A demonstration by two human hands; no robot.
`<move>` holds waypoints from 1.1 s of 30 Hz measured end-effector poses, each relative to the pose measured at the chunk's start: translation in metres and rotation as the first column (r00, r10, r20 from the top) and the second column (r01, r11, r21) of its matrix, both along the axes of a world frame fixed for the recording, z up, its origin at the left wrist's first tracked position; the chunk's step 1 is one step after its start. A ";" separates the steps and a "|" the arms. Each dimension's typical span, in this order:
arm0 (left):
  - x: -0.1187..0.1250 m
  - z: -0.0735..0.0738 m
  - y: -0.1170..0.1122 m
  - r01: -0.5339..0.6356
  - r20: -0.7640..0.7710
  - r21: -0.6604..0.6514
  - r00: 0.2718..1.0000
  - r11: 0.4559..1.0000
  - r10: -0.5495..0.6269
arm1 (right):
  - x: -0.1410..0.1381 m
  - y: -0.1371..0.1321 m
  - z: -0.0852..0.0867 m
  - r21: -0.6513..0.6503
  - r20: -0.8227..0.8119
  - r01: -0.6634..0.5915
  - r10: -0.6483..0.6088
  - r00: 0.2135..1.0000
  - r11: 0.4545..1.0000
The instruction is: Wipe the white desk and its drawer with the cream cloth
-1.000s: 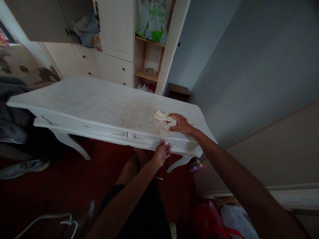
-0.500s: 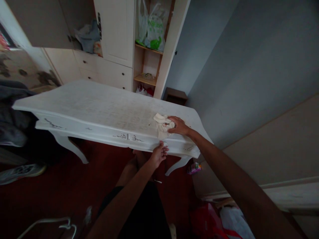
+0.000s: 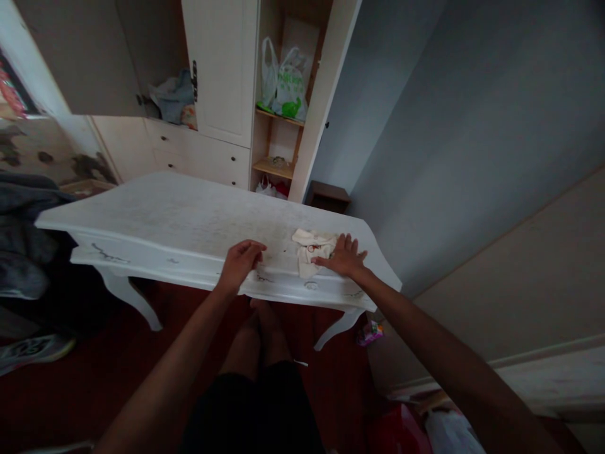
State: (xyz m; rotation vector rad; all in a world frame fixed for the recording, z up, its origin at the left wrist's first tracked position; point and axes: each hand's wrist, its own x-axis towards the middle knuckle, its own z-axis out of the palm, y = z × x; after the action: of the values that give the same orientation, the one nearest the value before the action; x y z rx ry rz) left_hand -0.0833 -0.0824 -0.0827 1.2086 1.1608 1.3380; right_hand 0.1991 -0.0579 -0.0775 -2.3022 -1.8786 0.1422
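Observation:
A white table (image 3: 203, 208) with carved drawer fronts stands before me, its top smudged with grey marks. On its right part lies a crumpled cream cloth (image 3: 309, 252) with a small reddish-brown mark. My right hand (image 3: 347, 255) rests at the cloth's right side with fingers spread, the thumb over the fabric. Above the table's front edge, left of the cloth, is my left hand (image 3: 242, 261). Its fingers are curled together in a pinch, and whatever may be between them is hidden. A pale drawer knob (image 3: 311, 285) shows below the cloth.
Behind the table is an open white wardrobe (image 3: 222, 75) holding plastic bags (image 3: 288, 85). Grey wall panels rise on the right. Dark clothes (image 3: 28, 208) are piled at the left. A purple packet (image 3: 370, 333) and a red bag (image 3: 399, 432) lie on the floor.
My left hand has left the drawer knob area, moving left and up over the table edge, its fingers now curled. My right hand's fingers have spread out on the cloth. The view has tilted up slightly.

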 end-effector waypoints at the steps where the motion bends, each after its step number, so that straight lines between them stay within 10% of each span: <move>1: -0.011 0.002 0.012 -0.056 -0.087 0.052 0.994 0.997 0.061 | -0.001 -0.002 0.001 -0.005 -0.010 0.030 -0.030 1.000 1.000; 6: -0.044 -0.002 0.064 -0.199 -0.513 0.201 0.813 0.959 0.276 | -0.005 -0.007 0.010 0.075 -0.027 0.017 -0.015 1.000 0.997; 14: -0.059 0.005 0.089 -0.081 -0.518 -0.077 0.855 0.994 0.030 | 0.020 -0.028 0.011 0.262 0.019 -0.077 0.074 0.997 0.962; 18: -0.059 0.001 0.081 -0.112 -0.505 0.029 0.856 0.993 0.111 | 0.040 -0.078 0.002 0.404 -0.057 -0.170 0.210 0.976 0.899; 24: -0.060 -0.004 0.077 -0.110 -0.502 0.122 0.850 0.986 0.157 | 0.075 -0.176 -0.037 0.276 -0.198 -0.264 0.323 0.926 0.924; 28: -0.056 -0.006 0.077 -0.124 -0.599 0.221 0.765 0.967 0.235 | 0.090 -0.203 -0.062 0.306 -0.328 0.073 0.033 0.944 0.949; 33: -0.052 -0.010 0.076 -0.114 -0.740 0.337 0.582 0.935 0.338 | 0.081 -0.182 -0.073 0.310 -0.389 0.457 -0.328 0.861 0.834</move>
State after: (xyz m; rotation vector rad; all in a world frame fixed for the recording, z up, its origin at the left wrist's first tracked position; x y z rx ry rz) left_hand -0.1352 -0.0060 -0.0931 2.0235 1.8623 1.1580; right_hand 0.2797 -0.2397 -0.1505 -2.1664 -1.1156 0.0696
